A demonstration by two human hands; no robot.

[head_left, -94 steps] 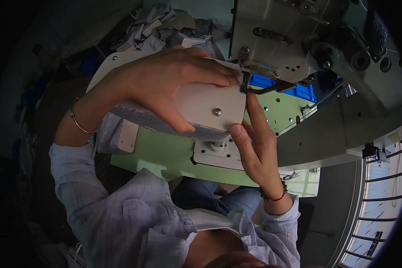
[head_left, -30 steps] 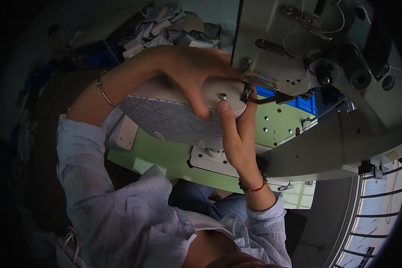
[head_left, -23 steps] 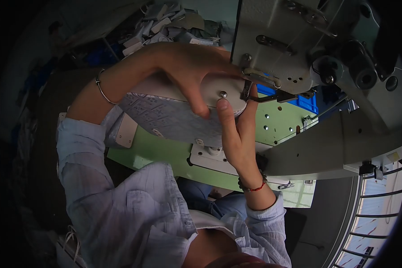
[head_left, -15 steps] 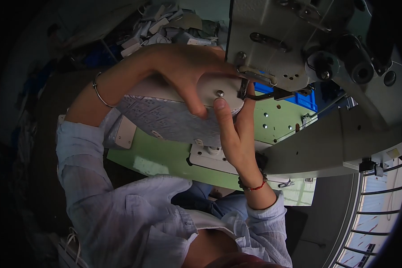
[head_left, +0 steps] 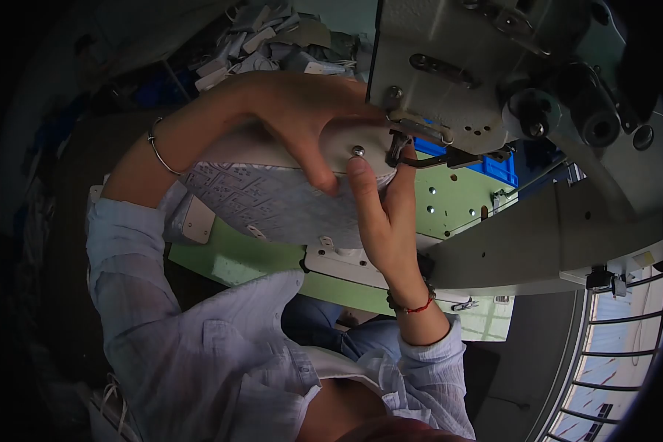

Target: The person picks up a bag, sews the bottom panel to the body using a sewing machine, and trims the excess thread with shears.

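Note:
A bag with a grey-blue patterned fabric side (head_left: 272, 202) and a pale, smooth panel is held up under the head of a sewing machine (head_left: 449, 81). My left hand (head_left: 302, 110) arches over its far side, thumb pressing down along the pale panel's edge. At the near right corner my right hand (head_left: 387, 214) pinches the edge, its thumb tip right beside a round metal stud (head_left: 358, 151). The machine's presser foot (head_left: 398, 147) meets the panel's edge close to my right fingers. Fingertips of both hands are partly hidden behind the bag.
Below the bag is the green machine table (head_left: 228, 258) with a white plate (head_left: 342, 264). Another bag piece (head_left: 197, 221) lies at the left. A blue crate (head_left: 501, 168) stands behind the machine, and a heap of bag pieces (head_left: 272, 44) lies at the back. Window bars (head_left: 619, 317) are at right.
The whole view has shifted slightly. The bag's patterned side has tilted a little, its lower edge sitting lower over the table. Both hands keep their hold.

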